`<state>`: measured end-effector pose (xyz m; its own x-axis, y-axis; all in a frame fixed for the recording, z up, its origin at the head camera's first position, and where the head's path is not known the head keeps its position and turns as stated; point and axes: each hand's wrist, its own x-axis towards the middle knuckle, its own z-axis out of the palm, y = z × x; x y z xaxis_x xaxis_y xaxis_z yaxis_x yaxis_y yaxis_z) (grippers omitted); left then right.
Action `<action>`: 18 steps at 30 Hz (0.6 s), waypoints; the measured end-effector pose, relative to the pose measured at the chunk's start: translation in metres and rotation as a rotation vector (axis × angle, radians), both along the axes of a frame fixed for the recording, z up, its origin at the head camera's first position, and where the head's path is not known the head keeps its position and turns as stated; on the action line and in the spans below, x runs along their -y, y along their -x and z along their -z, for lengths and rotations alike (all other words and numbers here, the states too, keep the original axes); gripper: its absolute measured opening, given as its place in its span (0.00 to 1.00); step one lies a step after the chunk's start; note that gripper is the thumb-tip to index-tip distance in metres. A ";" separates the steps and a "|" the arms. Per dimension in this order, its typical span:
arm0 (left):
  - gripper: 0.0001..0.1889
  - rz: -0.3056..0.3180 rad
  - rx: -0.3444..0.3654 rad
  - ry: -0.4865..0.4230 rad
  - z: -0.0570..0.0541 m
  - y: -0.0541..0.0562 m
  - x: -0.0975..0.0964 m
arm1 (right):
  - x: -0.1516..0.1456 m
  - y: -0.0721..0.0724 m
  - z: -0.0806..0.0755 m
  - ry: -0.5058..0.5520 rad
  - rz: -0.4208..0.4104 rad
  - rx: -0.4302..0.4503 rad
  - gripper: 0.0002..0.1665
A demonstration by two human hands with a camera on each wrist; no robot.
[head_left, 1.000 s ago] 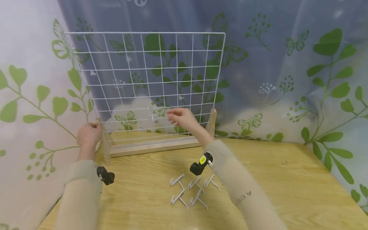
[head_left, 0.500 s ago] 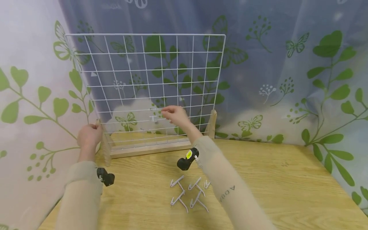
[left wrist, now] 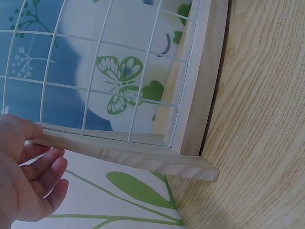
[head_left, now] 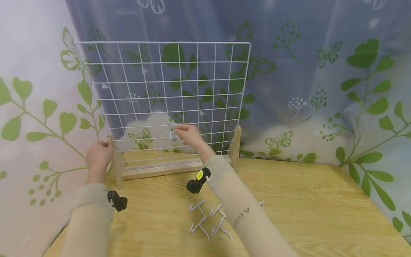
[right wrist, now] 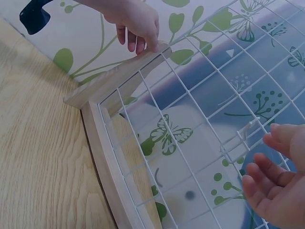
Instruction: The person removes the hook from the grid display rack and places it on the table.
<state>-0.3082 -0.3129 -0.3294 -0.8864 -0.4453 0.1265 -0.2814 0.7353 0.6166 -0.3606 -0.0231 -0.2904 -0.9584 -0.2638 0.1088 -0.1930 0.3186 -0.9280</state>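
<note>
A white wire grid panel (head_left: 162, 42) stands upright in a wooden base (head_left: 173, 169). At its left, my left hand (head_left: 99, 156) pinches the top of the wooden side upright (left wrist: 128, 156) between thumb and fingers. A white hook (right wrist: 242, 139) hangs on the grid's lower middle wires. Just right of it is my right hand (head_left: 190, 136), its thumb and fingers loosely bent. In the right wrist view a small gap shows between those fingertips and the hook, with nothing in the grasp.
Several loose white hooks (head_left: 198, 225) lie on the wooden table (head_left: 308, 214) in front of the panel. My right sleeve (head_left: 237, 207) partly covers one of them. A leaf-patterned curtain (head_left: 289, 89) hangs behind the grid.
My right hand has moved left, closer to the hook on the grid. Its sleeve now covers part of the loose hooks. The left hand keeps its place at the upright.
</note>
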 end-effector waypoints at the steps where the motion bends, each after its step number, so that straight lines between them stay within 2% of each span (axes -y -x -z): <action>1: 0.28 -0.001 0.000 0.001 0.000 0.000 0.000 | 0.001 0.000 0.000 -0.005 -0.009 0.001 0.18; 8: 0.28 -0.006 -0.004 0.012 0.001 0.000 0.000 | 0.007 0.001 0.001 -0.124 -0.039 -0.021 0.17; 14: 0.28 -0.012 -0.006 0.010 0.001 0.002 0.001 | 0.011 -0.002 0.000 -0.064 -0.084 0.027 0.18; 18: 0.28 -0.005 -0.008 0.006 0.002 0.001 0.002 | 0.013 -0.003 -0.001 -0.058 -0.076 0.041 0.18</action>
<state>-0.3093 -0.3147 -0.3315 -0.8829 -0.4492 0.1366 -0.2802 0.7377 0.6142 -0.3578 -0.0357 -0.2890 -0.9386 -0.3411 0.0522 -0.1811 0.3581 -0.9159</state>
